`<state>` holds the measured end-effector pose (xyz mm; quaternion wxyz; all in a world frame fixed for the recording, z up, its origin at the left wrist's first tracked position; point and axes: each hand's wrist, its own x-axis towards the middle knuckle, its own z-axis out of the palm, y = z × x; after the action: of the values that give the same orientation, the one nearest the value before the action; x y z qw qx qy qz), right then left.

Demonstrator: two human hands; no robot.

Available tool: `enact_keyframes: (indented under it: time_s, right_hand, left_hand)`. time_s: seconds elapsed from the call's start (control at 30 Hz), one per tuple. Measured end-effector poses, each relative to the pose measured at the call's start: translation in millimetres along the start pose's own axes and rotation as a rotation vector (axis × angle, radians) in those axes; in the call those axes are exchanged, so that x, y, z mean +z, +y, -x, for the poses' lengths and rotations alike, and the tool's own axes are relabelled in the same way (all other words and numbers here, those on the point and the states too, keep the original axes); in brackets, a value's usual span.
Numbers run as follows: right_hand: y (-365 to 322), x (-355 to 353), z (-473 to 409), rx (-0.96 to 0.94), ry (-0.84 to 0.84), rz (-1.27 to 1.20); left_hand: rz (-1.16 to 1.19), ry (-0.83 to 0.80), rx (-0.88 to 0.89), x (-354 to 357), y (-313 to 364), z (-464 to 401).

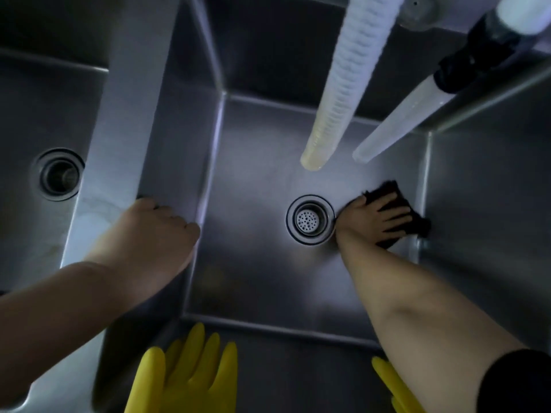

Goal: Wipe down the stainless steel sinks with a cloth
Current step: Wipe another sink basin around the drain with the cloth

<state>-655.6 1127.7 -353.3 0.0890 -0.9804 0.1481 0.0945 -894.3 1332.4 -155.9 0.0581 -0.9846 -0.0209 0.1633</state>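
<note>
Nearest the person, two yellow rubber gloves (190,374) hung over the front rim of the middle sink (253,263); neither hand wore them, and a second yellow piece (393,389) showed at the front right edge.

The left hand (155,225) rested on the divider (119,144) between the middle sink and the left sink (29,114), at that basin's left edge. Its fingers curled over the divider's edge in what appeared a bracing hold; how tightly could not be determined.

The right hand (375,219) lay flat, fingers straight and spread, pressing the cloth (399,213) onto the basin floor. The cloth sat just right of the drain strainer (310,219), toward the right wall and near the front right corner of the floor.

Progress, as judged: wiping was under way on the floor of the middle sink only. The steel there showed a dull, even sheen with no obvious residue, though dim light made a wiped area impossible to tell from an unwiped one. The walls, the left sink and the basin at the right edge appeared still to be done. The divider top carried faint pale marks near the left hand.

The cloth was dark, crumpled and partly hidden under the fingers.

Farther back, two translucent hoses (343,99) hung down over the rear of the basin.
</note>
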Motion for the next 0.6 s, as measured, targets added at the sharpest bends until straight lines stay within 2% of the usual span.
enact_keyframes:
  time_s: [0.07, 0.2, 0.3, 0.4, 0.47, 0.53, 0.6]
  right_hand:
    - [-19, 10, -5, -0.276, -0.017, 0.01]
    - [-56, 19, 16, -0.664, -0.08, -0.003]
    - [-83, 25, 49, -0.957, -0.281, -0.017]
    - [-89, 31, 89, -1.235, -0.459, 0.017]
    - [-79, 28, 117, -1.335, -0.605, -0.075]
    - [-65, 19, 137, -1.373, -0.58, -0.218]
    - [-49, 4, 151, -1.421, -0.688, -0.215]
  left_hand:
    - [0.028, -0.036, -0.023, -2, 1, -1]
    - [0.038, -0.094, -0.026, -8, -1, -3]
    - [0.017, -0.126, -0.038, -8, 1, -3]
    - [-0.138, -0.209, -0.043, 0, 4, -1]
    - [-0.179, -0.273, -0.059, 0, 6, -1]
    - [-0.166, -0.272, -0.069, 1, 7, -2]
    - [-0.108, -0.301, -0.097, -2, 5, -2]
